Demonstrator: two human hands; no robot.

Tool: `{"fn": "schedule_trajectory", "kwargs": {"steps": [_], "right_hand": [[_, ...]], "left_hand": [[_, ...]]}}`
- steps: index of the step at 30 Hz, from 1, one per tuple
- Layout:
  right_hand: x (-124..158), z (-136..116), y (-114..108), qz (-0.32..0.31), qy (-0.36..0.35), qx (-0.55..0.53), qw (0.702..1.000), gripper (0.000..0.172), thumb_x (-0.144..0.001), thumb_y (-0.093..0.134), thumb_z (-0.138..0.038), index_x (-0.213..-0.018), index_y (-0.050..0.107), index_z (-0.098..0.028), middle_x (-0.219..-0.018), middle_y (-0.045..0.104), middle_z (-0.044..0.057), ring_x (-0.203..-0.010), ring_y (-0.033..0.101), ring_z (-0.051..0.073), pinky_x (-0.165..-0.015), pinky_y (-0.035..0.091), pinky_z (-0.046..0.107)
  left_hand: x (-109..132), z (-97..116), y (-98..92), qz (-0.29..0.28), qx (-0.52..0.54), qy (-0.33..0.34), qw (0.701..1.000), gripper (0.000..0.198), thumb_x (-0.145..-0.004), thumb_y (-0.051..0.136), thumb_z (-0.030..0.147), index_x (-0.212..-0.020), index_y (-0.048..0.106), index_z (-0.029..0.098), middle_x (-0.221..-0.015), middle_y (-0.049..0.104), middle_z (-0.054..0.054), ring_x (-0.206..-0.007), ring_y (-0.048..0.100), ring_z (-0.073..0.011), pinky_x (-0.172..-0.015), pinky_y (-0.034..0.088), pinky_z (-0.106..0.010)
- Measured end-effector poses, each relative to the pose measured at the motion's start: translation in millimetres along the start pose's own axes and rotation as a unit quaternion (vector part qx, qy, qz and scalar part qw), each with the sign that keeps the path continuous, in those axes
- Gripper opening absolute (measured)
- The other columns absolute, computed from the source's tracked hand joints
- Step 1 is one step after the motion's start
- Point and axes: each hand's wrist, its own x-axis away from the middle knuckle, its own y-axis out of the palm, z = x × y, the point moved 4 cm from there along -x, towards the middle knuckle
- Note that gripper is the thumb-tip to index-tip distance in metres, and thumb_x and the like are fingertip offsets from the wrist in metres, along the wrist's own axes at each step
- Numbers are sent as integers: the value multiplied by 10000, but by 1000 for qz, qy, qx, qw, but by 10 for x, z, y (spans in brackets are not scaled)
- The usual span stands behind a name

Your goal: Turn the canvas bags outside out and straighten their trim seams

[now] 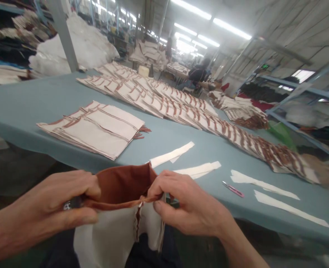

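Observation:
Between my hands, just in front of the table edge, hangs a fabric bag (105, 234), off-white outside and rust-brown inside, its mouth spread apart. My left hand (66, 197) grips the rim on the left, thumb in front; a small dark item with white marks shows by its palm, too hidden to name. With finger and thumb, my right hand (183, 201) pinches the rim beside a seam with brown edging. The lower part of the bag drops over my dark-clothed lap.
A stack of off-white sewn panels (105, 126) lies on the blue-green table (21, 100). Long overlapping rows of similar pieces (164, 104) run behind it. White strips (198, 169) and a pink-handled small tool (233, 189) lie to the right. A person (199, 72) is in the background.

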Motion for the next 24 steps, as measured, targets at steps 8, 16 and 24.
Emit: {"fn": "schedule_trajectory", "kwargs": {"steps": [8, 16, 24], "right_hand": [[-157, -253, -63, 16, 32, -74, 997, 102, -736, 556, -163, -770, 545, -259, -748, 601, -51, -691, 505, 148, -692, 416, 287], [-46, 53, 119, -20, 109, -135, 985, 68, -737, 577, -206, -772, 546, -255, -701, 547, -69, -632, 435, 132, -601, 337, 280], [-41, 274, 288, -9, 99, -158, 982, 68, -744, 585, -194, -779, 572, -250, -726, 580, -65, -649, 467, 140, -627, 355, 280]], "left_hand": [[-393, 571, 50, 33, 72, 88, 993, 304, -1001, 622, 241, -1228, 799, 339, -1203, 875, 58, -1115, 804, -175, -1043, 547, -176], [-652, 641, 219, -136, 209, -31, 968, 214, -872, 570, 267, -869, 782, 241, -818, 806, 47, -756, 726, -146, -702, 540, -188], [-643, 529, 358, -161, 203, -28, 965, 177, -890, 578, 224, -840, 747, 218, -767, 734, 48, -700, 655, -121, -637, 465, -184]]}}
